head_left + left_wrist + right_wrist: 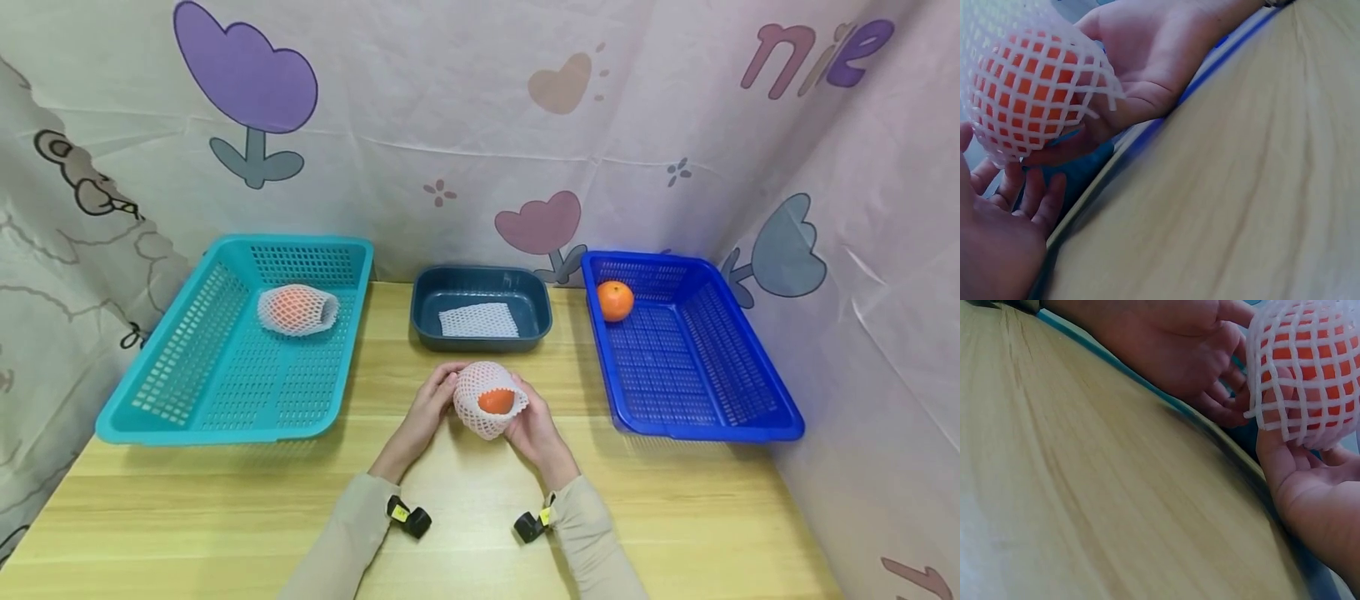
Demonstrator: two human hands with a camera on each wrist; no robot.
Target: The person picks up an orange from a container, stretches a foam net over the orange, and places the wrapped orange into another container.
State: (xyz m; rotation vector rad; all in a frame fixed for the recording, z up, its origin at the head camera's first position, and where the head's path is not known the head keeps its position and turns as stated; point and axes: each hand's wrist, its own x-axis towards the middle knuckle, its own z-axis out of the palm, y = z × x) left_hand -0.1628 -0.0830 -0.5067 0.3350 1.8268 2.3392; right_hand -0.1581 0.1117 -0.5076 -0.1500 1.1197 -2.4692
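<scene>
Over the near middle of the table, an orange [497,402] sits inside a white foam fruit net [474,385], its bare skin showing through the net's open end. From the left side, the left hand [429,407] holds the net with its fingertips. The right hand [538,432] grips the netted fruit on the other side. In the right wrist view, the right thumb [1277,403] lies under the mesh, against the fruit. The left wrist view shows the left fingers [1035,200] bent below the net's lower edge.
A teal basket [341,367] at left contains another netted fruit [294,310]. The dark tray [480,342] behind the hands holds a flat foam net [480,320]. At right, a blue basket [708,435] has a bare orange [615,301] in its far left corner. Patterned cloth hangs behind.
</scene>
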